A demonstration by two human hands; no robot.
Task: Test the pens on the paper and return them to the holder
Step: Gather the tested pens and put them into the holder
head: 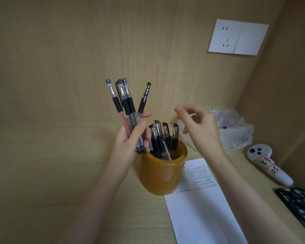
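The left hand [128,140] is gripping a bundle of pens [125,101], fingers and thumb curled tight around the barrels, and is holding them at about ten o'clock from the amber holder [163,175], the capped ends fanning upward. The holder is standing on the wooden desk [42,173], and several more capped pens [163,136] are sitting upright in it. At one o'clock from the holder the right hand [199,127] is hovering, its fingers loosely curled and slightly apart, grasping nothing. The paper [201,208] is lying at five o'clock, its upper part carrying rows of scribbles and one corner tucking behind the holder. A crumpled plastic bag [234,127] is sitting at two o'clock, and a white controller [266,162] is lying at three o'clock.
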